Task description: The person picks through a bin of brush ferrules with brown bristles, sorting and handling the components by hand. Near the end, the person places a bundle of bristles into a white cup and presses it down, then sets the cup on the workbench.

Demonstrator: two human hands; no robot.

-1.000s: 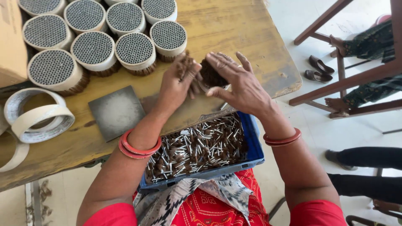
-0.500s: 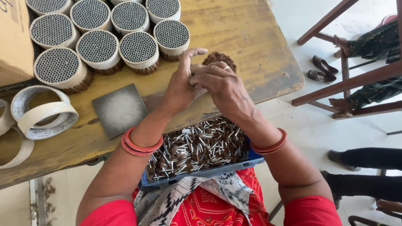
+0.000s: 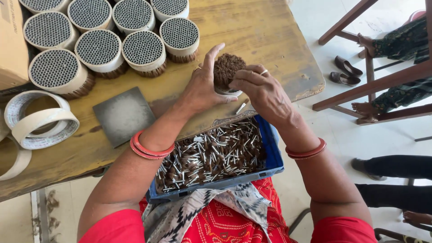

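Brown bundle (image 3: pixel 226 68) — both hands clamped on it | blue crate (image 3: pixel 272 148) below | packed rolls (image 3: pixel 180 35) beside

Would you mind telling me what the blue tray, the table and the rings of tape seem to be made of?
Blue tray: moulded plastic by the look, with smooth, even blue walls and a thin rim. Table: wood, probably plywood or board, with visible yellowish grain and a worn, chipped corner. Rings of tape: likely paper masking tape, matte cream, though the look leaves that open.

both hands (image 3: pixel 234 87) raised, fingers curled
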